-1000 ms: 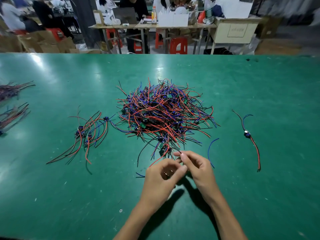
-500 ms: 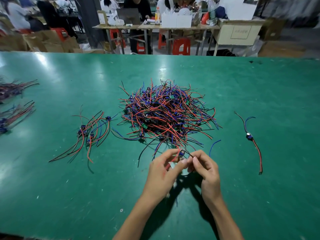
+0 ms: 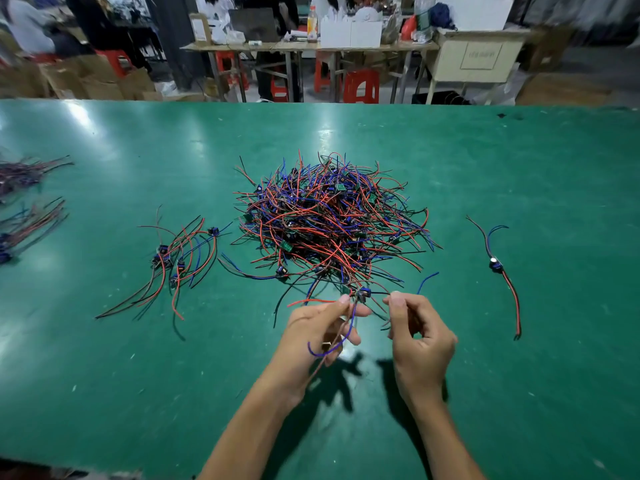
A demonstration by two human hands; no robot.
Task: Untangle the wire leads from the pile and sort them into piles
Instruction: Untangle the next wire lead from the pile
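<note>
A tangled pile of red, blue and black wire leads point(image 3: 332, 220) lies in the middle of the green table point(image 3: 519, 174). At the pile's near edge, my left hand point(image 3: 322, 330) pinches one wire lead point(image 3: 362, 294) beside its small dark module; a blue wire loops down across that palm. My right hand point(image 3: 419, 334) pinches a thin black wire of the same lead, just right of the module. A sorted group of leads point(image 3: 176, 261) lies left of the pile. A single lead point(image 3: 498, 268) lies to the right.
Two more bundles of leads point(image 3: 27, 202) lie at the table's far left edge. Beyond the table stand work tables point(image 3: 311, 46), red stools point(image 3: 360, 86), cardboard boxes point(image 3: 86, 81) and several people.
Both hands rose from the table toward the pile's near edge and drew apart. A lead now stretches between them, with a blue wire hanging from my left hand.
</note>
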